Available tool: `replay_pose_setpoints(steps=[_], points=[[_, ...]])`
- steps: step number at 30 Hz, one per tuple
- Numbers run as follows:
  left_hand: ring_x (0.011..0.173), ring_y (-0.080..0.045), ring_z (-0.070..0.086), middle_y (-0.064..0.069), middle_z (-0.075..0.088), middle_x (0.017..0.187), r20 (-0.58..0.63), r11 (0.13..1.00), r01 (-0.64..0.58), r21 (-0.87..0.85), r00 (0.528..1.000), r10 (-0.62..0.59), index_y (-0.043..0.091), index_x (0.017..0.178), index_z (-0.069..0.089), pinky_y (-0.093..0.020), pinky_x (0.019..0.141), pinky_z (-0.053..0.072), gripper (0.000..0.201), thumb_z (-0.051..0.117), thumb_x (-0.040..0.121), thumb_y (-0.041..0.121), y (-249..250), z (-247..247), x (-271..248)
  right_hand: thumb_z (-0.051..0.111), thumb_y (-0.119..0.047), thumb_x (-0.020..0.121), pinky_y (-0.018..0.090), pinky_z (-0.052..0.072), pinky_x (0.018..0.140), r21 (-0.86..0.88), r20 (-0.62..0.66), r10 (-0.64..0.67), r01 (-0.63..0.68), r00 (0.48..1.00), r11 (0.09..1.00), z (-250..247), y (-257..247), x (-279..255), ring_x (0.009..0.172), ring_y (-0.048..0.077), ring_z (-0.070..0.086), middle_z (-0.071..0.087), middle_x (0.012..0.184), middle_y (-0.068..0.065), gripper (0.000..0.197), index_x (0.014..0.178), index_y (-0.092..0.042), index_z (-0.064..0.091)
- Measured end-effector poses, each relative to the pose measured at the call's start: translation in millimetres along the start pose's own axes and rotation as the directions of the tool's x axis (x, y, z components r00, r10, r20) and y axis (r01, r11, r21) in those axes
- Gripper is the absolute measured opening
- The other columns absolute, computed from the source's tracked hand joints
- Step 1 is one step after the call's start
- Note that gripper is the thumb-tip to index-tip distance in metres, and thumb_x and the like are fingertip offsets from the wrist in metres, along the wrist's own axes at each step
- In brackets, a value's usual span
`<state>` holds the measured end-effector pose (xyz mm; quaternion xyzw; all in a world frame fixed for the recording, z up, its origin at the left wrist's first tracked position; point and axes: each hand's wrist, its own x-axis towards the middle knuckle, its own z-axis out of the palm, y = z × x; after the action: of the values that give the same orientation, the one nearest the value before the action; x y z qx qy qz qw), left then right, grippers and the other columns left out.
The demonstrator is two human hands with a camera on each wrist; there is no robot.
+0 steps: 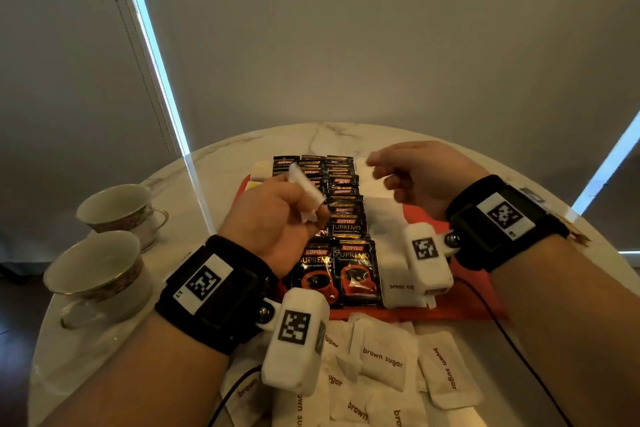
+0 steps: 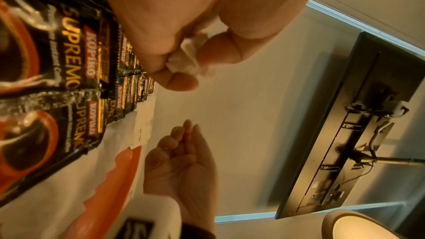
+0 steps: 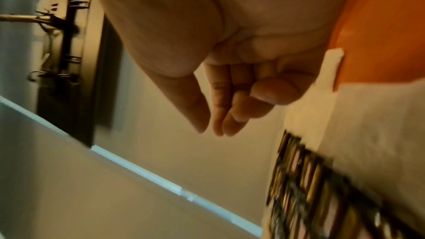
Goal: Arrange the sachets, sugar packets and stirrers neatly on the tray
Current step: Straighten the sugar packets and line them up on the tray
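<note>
White sugar packet (image 1: 306, 194) pinched in left hand (image 1: 273, 215), held above the left part of the tray; left wrist view shows its crumpled paper (image 2: 184, 57) clamped between thumb and curled fingers. Right hand (image 1: 419, 177) above the tray's right side, holding nothing; fingers (image 3: 227, 108) lie close together, loosely bent, thumb alongside.

Tray (image 1: 460, 302) red, flat on the table. On it: two columns of black coffee sachets (image 1: 341, 236), overlapping like shingles, running from near edge to far edge. Right of these, a column of white sugar packets (image 1: 384, 218), also overlapped. Small pale packets (image 1: 258, 172) at the far left corner; blurred, markings unreadable.

Near the tray's front edge, off it, a loose heap of white packets printed "brown sugar" (image 1: 382, 360), lying at mixed angles, some overlapping.

Table (image 1: 214, 163) round, pale marble pattern with grey-brown veins. Two teacups (image 1: 107, 239) at its left side, well apart from the tray, gilt rims, tilted on their sides.

Room: grey blinds (image 1: 381, 28) fill the background, bright daylight strips (image 1: 152, 45) at their edges. Wrist views show a dark flat screen (image 2: 349, 115) seen from behind, cables hanging.
</note>
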<state>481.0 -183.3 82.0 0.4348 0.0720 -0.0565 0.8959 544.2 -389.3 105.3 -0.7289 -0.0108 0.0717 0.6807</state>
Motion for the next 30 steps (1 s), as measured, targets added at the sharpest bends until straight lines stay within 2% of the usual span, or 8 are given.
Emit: replay_pose_setpoints(steps=[3,6,14,16,21,24,27,30], points=[[0.088,-0.031,0.064,-0.022,0.060,0.114,0.009,0.993,-0.081,0.089,0.997,0.081,0.000,0.123,0.056,-0.028,0.060,0.059,0.049,0.042,0.084,-0.026,-2.3,2.5,-1.6,0.078,-0.030,0.084,0.024,0.039,0.054,-0.120,0.200,-0.003,0.027,0.980,0.992,26.0,-1.8,-25.0,0.061,0.010,0.054,0.067,0.078,0.000,0.024,0.097,-0.010,0.075],[0.098,-0.035,0.074,-0.021,0.068,0.117,0.000,0.971,-0.171,0.167,0.985,0.173,0.009,0.122,0.057,-0.031,0.067,0.062,0.048,0.055,0.086,-0.023,-2.7,0.7,-2.4,0.083,-0.036,0.079,0.027,0.042,0.058,-0.216,0.184,-0.050,0.090,0.982,0.972,41.9,6.2,-32.8,0.064,0.010,0.055,0.070,0.082,0.000,0.025,0.092,-0.017,0.075],[0.084,-0.023,0.079,-0.015,0.076,0.108,0.004,0.958,-0.157,0.241,0.987,0.161,0.008,0.120,0.064,-0.032,0.063,0.062,0.043,0.055,0.089,-0.020,-1.6,-0.2,-2.6,0.068,-0.002,0.090,0.033,0.055,0.064,0.085,0.060,-0.131,0.126,0.990,0.988,43.2,9.4,-33.8,0.073,0.022,0.062,0.068,0.078,0.007,0.007,0.088,-0.007,0.064],[0.072,-0.016,0.075,-0.013,0.074,0.102,-0.023,0.961,-0.138,0.240,0.989,0.148,0.006,0.115,0.065,-0.029,0.055,0.059,0.031,0.054,0.092,-0.012,-1.5,1.7,-2.7,0.062,0.005,0.090,0.035,0.056,0.065,0.150,0.074,-0.130,0.117,0.989,0.982,41.9,8.4,-35.3,0.072,0.023,0.064,0.069,0.078,0.010,0.012,0.087,-0.007,0.061],[0.050,-0.006,0.045,-0.004,0.066,0.081,-0.008,0.949,-0.097,0.301,0.995,0.104,0.007,0.110,0.068,-0.017,0.036,0.031,0.016,0.067,0.097,0.016,-1.4,-0.6,-3.5,0.061,0.007,0.090,0.033,0.057,0.062,0.130,0.101,-0.163,0.150,0.981,0.980,42.5,11.7,-37.2,0.077,0.026,0.062,0.069,0.084,0.012,0.014,0.088,-0.006,0.064],[0.045,-0.006,0.043,-0.004,0.065,0.077,0.036,0.894,-0.147,0.423,0.989,0.146,0.007,0.107,0.069,-0.017,0.034,0.030,0.012,0.071,0.095,0.012,-2.9,-3.8,-5.0,0.066,0.001,0.091,0.031,0.057,0.064,0.145,0.118,-0.165,0.148,0.979,0.978,44.1,14.3,-38.0,0.079,0.023,0.066,0.070,0.093,0.014,0.010,0.101,-0.002,0.067],[0.044,-0.006,0.041,-0.001,0.063,0.069,0.007,0.875,-0.166,0.454,0.983,0.183,0.011,0.093,0.068,-0.018,0.034,0.029,0.004,0.071,0.094,0.009,-1.3,-2.5,-6.4,0.075,-0.008,0.085,0.028,0.059,0.064,0.103,0.148,-0.141,0.127,0.979,0.987,44.2,17.1,-36.4,0.082,0.021,0.070,0.074,0.102,0.015,0.028,0.111,0.000,0.068],[0.045,-0.008,0.040,-0.003,0.059,0.067,-0.034,0.879,-0.163,0.448,0.980,0.199,0.013,0.086,0.067,-0.018,0.034,0.029,0.010,0.070,0.095,0.009,-2.1,-2.6,-4.0,0.077,-0.007,0.084,0.024,0.058,0.059,0.027,0.126,-0.164,0.162,0.978,0.986,43.6,17.8,-36.0,0.075,0.018,0.070,0.076,0.093,0.014,0.026,0.107,0.001,0.069]])
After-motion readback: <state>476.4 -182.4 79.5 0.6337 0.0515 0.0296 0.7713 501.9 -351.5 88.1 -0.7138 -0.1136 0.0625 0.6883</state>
